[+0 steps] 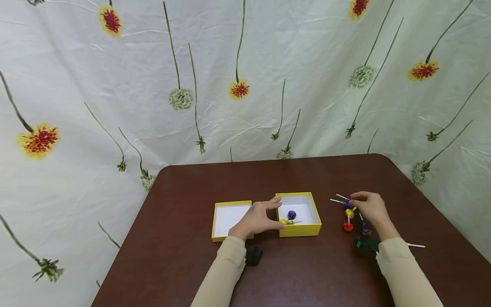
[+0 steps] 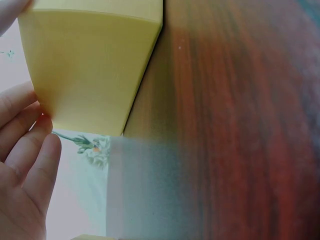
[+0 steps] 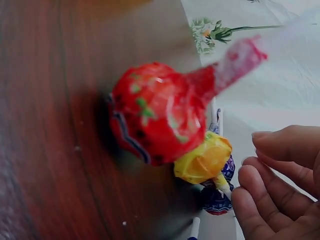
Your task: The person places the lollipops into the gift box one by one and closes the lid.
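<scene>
Two hands, neither visibly grasping: left hand (image 1: 258, 218) touches the yellow box (image 1: 301, 231) at its left side, fingers extended, right hand (image 1: 371, 209) hangs loose by the yellow lollipop (image 1: 349, 213) at right; best pinch its stick without nudging the red lollipop (image 1: 348, 227).

Yellow outside and white inside, the box (image 1: 301, 230) and lid (image 1: 229, 218) match. I see a red lollipop (image 3: 157, 117) with green flecks and a dark blue band, a yellow lollipop (image 3: 204, 159) and a purple lollipop (image 1: 292, 215). The table (image 1: 299, 273) is red-brown, dark-grained; the sleeves (image 1: 220, 273) cream; the cloth (image 1: 326, 111) white with green-stemmed, red-centred yellow flowers (image 1: 238, 90).
</scene>
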Motion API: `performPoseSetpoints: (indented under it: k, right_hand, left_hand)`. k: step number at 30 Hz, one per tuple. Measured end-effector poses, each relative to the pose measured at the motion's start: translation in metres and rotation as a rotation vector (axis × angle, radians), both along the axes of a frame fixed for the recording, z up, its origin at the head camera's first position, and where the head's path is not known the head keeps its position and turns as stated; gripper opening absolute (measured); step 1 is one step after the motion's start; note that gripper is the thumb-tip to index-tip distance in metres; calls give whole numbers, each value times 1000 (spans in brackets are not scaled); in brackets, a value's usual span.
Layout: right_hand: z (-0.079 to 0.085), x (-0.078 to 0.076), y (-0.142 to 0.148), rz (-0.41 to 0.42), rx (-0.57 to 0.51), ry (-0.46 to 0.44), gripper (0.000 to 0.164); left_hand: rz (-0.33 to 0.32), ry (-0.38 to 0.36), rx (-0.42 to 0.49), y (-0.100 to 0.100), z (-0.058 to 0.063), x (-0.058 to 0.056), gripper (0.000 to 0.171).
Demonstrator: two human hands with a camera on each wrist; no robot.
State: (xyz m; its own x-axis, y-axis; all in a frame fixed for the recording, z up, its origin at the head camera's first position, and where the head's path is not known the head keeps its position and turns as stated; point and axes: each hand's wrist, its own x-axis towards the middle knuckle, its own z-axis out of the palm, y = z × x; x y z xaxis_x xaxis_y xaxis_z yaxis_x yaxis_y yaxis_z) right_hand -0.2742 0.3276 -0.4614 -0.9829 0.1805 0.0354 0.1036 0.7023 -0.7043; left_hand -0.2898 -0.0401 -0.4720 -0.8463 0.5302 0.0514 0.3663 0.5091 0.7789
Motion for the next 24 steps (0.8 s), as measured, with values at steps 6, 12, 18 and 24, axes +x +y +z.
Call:
performPoseSetpoints:
  k: [6,12,18,24]
  right_hand:
    - [-3,0,-1,-2,28,-2,30]
    - [-6,1,-1,-12,19,-25,31]
    - [-7,-1,-2,-18,36,-27,30]
    - [-6,-4,-4,-2,41,-44,30]
  left_hand:
    - [3,-6,-7,0,1,0,79]
    - [6,-8,-12,0,2,1,79]
    - [4,-6,-15,0,1,1,79]
    - [0,-10,-3,0,2,1,80]
